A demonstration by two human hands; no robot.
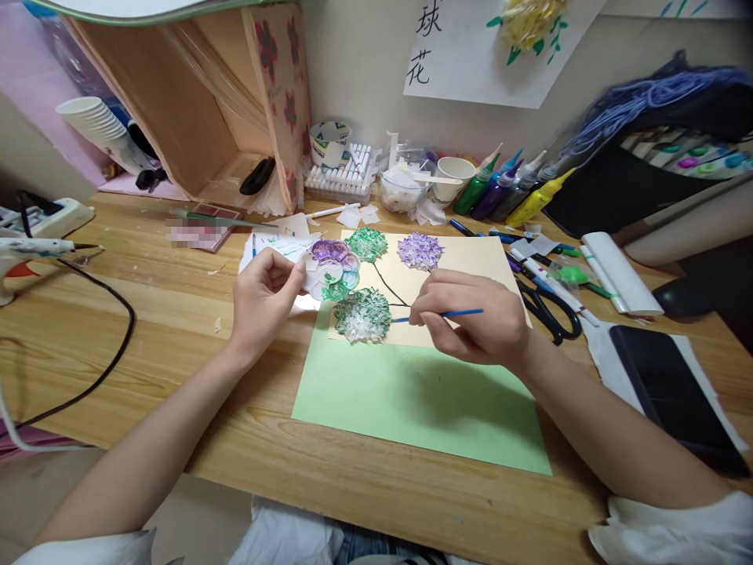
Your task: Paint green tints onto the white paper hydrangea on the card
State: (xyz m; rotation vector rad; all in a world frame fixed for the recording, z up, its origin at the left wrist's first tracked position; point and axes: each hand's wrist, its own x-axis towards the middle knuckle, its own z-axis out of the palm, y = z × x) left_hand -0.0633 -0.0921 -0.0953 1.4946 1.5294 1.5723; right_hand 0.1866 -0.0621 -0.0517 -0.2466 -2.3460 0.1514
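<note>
Between its thumb and fingers, my left hand (267,294) pinches a small flower-shaped paint palette (322,276) smeared with purple, teal and green. A thin blue paintbrush (464,313) is gripped in my right hand (471,318), its tip pointing left at the green and white flower (361,315); whether the tip touches it I cannot tell. Behind are a greener flower (365,244) and a purple flower (420,250). All three sit on cream paper (471,255) with dark drawn stems, partly hidden by my right hand. Beneath lies a light green sheet (412,408).
Paint bottles (500,188), a paper cup (456,176) and a marker box (341,176) line the wall. On the right lie black scissors (550,310), scattered pens, a white roll (620,271) and a black phone (676,392). At left are a glue gun (35,249) and black cable (126,329).
</note>
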